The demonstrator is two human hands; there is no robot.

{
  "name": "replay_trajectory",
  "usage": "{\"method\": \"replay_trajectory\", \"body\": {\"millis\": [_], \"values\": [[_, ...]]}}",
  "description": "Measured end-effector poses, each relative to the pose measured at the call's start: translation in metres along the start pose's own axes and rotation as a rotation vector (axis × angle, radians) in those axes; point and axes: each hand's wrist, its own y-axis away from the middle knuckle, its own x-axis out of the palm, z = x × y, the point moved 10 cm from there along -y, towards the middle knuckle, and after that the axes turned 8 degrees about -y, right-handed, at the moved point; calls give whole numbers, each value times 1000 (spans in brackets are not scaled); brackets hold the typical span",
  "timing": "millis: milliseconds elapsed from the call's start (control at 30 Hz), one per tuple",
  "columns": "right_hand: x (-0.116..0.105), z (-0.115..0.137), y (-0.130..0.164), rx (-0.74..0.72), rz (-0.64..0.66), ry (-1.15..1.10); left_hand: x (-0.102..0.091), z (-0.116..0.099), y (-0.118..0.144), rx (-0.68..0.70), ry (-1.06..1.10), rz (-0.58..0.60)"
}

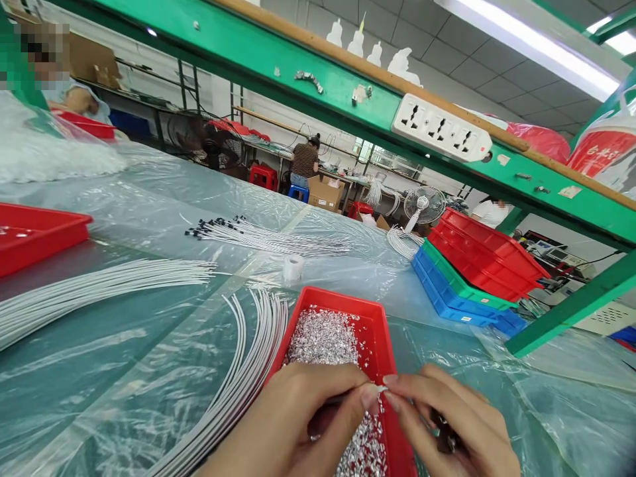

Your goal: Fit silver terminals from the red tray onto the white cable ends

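Hands first: the left hand and the right hand meet at the near edge, above the near end of a red tray. Both are nearly closed, their thumbs and forefingers pinching together on one small metal piece; the right hand seems to keep something dark in its palm also, but I cannot tell what.

Going from large to small: the bench is covered with a loose plastic sheet, which can slide or wrinkle if a wrist pushes it, and the tray would move with it. Left of the tray lies a curved bundle of white wires, just beside its wall; an elbow or sleeve could drag them into disorder. The tray holds a heap of shiny metal pieces, and a knock on its near end could spill them. The pinched piece is very small, so a little slip of the fingertips would probably drop it back into the heap, where it is hard to find.
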Motion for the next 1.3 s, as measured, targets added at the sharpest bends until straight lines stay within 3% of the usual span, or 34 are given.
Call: {"method": "replay_trajectory", "body": {"millis": [233, 367, 500, 733, 967, 1100, 1300], "values": [[11, 6, -6, -47, 145, 49, 13, 8, 2, -26, -55, 83], [14, 3, -8, -14, 174, 33, 25, 14, 1, -55, -61, 185], [17, -4, -8, 64, 242, -23, 27, 15, -2, -18, -102, 191], [29, -32, -8, 308, 354, -204, 31, 14, -2, 64, -47, 218], [54, -54, -7, 548, 478, -635, 32, 21, -6, 110, 35, 209], [64, -58, -6, 608, 516, -787, 29, 22, -8, 120, 66, 227], [68, -54, -11, 613, 473, -880, 22, 23, -8, 87, 90, 264]]}}
